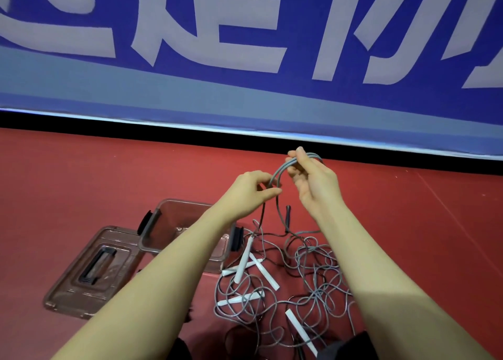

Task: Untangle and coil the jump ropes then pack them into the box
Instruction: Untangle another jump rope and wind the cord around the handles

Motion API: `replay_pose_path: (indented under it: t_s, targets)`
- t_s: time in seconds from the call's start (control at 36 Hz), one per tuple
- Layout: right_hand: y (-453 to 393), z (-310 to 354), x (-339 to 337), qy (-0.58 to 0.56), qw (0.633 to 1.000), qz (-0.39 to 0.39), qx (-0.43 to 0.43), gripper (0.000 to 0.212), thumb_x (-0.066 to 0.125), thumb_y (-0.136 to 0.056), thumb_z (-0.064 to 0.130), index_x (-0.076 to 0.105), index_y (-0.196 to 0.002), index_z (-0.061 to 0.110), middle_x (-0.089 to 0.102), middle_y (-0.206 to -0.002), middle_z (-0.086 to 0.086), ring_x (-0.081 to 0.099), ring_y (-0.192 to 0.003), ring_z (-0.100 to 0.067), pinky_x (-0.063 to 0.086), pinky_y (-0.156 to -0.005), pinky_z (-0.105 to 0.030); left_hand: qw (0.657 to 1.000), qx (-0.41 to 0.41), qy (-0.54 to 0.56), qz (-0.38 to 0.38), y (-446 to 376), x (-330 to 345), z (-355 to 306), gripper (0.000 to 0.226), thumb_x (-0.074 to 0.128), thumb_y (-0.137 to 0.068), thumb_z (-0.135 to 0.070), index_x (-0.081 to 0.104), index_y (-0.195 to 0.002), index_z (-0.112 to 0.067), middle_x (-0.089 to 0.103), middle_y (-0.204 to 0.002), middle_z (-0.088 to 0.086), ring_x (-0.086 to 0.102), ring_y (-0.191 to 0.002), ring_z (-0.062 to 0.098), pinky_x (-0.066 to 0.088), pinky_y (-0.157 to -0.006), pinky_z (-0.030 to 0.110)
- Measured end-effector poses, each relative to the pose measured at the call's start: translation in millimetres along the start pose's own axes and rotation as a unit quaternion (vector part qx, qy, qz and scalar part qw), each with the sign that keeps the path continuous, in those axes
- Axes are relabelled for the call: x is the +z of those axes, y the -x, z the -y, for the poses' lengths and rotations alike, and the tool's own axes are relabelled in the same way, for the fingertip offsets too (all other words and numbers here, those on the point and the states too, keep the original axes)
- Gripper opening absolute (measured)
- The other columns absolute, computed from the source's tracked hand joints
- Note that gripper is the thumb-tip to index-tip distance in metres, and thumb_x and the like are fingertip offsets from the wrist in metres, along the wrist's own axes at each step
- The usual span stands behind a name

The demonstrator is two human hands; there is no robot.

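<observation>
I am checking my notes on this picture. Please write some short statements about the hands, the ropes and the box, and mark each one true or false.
1. Both hands hold a grey rope loop above the floor. True: the left hand and right hand pinch it.
2. The clear plastic box has its lid on. False: the clear lid with a dark handle lies beside it on the red floor.
3. Coiled ropes already fill the box. False: none are visible inside.
4. White rope handles lie in the tangle. True.
</observation>
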State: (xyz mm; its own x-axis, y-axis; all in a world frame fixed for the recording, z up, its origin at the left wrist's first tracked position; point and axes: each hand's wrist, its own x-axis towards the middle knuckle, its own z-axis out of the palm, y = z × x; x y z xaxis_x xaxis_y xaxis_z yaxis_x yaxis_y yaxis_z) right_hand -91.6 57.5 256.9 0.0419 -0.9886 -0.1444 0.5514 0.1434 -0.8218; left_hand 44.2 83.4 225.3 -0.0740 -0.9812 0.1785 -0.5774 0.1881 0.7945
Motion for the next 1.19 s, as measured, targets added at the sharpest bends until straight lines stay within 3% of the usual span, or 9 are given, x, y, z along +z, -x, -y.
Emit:
replay_pose_path:
  t_s: [0.19,0.28,0.42,0.5,0.64,0.81,0.94,1.03,1.19]
  targets:
    - [-1,1,-3,-0.035,0.999,0.014,0.001,0.015,0.058,-0.092,0.011,0.065,-0.086,0.0,0.069,-0.076,-0.005,0.063,-0.064,-0.009,0.051,-0.06,-0.018,0.999,-0.016,0.026,-0.03,-2,-2,-8,0.011,0.064,-0.09,-0.023,0.069,-0.084,-0.014,0.057,-0.06,-0.007,0.047,-0.049,0.0,0.043,-0.058,0.023]
    - [-3,-6,-12,0.098,0.993,0.06,-0.019,0.02,0.054,-0.094,0.024,0.066,-0.093,0.009,0.067,-0.085,-0.003,0.059,-0.069,-0.009,0.047,-0.059,-0.021,0.998,-0.008,0.007,-0.062,-4,-5,-11,0.014,0.061,-0.091,-0.021,0.065,-0.079,-0.016,0.055,-0.058,-0.009,0.05,-0.051,0.007,0.046,-0.061,0.027]
    - [-3,-26,-28,0.533,0.826,0.184,-0.023,0.018,0.054,-0.095,0.023,0.064,-0.108,0.017,0.062,-0.105,-0.003,0.053,-0.091,-0.012,0.038,-0.077,-0.023,0.994,-0.001,0.024,-0.103,-7,-16,-13,0.019,0.061,-0.091,-0.019,0.066,-0.076,-0.008,0.056,-0.056,0.001,0.051,-0.047,0.012,0.044,-0.054,0.025]
    - [-1,-38,-32,0.657,0.717,0.231,-0.021,0.019,0.058,-0.091,0.023,0.065,-0.108,0.016,0.06,-0.103,-0.008,0.054,-0.09,-0.022,0.041,-0.074,-0.03,0.993,0.005,0.032,-0.112,-8,-20,-17,0.018,0.062,-0.09,-0.018,0.068,-0.08,-0.005,0.055,-0.056,-0.002,0.049,-0.046,0.006,0.045,-0.054,0.023]
    - [1,-37,-28,0.62,0.764,0.162,-0.072,0.035,0.064,-0.089,0.025,0.05,-0.058,0.015,0.037,-0.055,-0.002,0.032,-0.056,-0.016,0.023,-0.051,-0.027,0.991,0.014,0.069,-0.116,-8,-22,-23,0.018,0.061,-0.091,-0.018,0.065,-0.077,-0.006,0.056,-0.057,0.0,0.054,-0.047,0.009,0.05,-0.054,0.024]
    - [-5,-34,-22,0.507,0.85,0.104,-0.102,0.021,0.064,-0.089,0.016,0.071,-0.077,0.0,0.061,-0.057,-0.003,0.054,-0.048,-0.002,0.043,-0.059,-0.021,0.986,-0.053,0.12,-0.104,-11,-21,-18,0.016,0.049,-0.097,-0.022,0.063,-0.093,-0.017,0.064,-0.074,0.0,0.062,-0.06,0.013,0.052,-0.068,0.026]
    - [-11,-26,-16,0.356,0.926,0.054,-0.116,0.018,0.062,-0.09,0.011,0.07,-0.074,0.01,0.063,-0.061,0.001,0.053,-0.048,0.0,0.048,-0.058,-0.015,0.989,-0.111,-0.084,0.051,-7,-13,0,0.042,0.053,-0.089,-0.013,0.052,-0.131,-0.007,0.059,-0.124,0.011,0.056,-0.111,0.025,0.042,-0.095,0.027]
    - [-10,-22,-12,0.252,0.963,0.034,-0.089,0.02,0.061,-0.09,0.009,0.068,-0.071,0.01,0.067,-0.064,0.006,0.054,-0.051,-0.004,0.049,-0.056,-0.015,0.982,-0.118,-0.093,0.118,-2,-3,7,0.039,0.058,-0.09,-0.021,0.054,-0.126,-0.008,0.062,-0.119,0.011,0.058,-0.108,0.025,0.045,-0.096,0.032]
    - [-8,-9,-5,0.083,0.995,0.027,-0.041,0.017,0.059,-0.091,0.006,0.065,-0.074,0.004,0.069,-0.065,0.002,0.057,-0.053,-0.005,0.048,-0.055,-0.016,0.995,-0.06,0.042,0.067,4,15,4,0.008,0.051,-0.096,-0.019,0.056,-0.099,-0.013,0.063,-0.085,0.004,0.057,-0.076,0.014,0.046,-0.076,0.027]
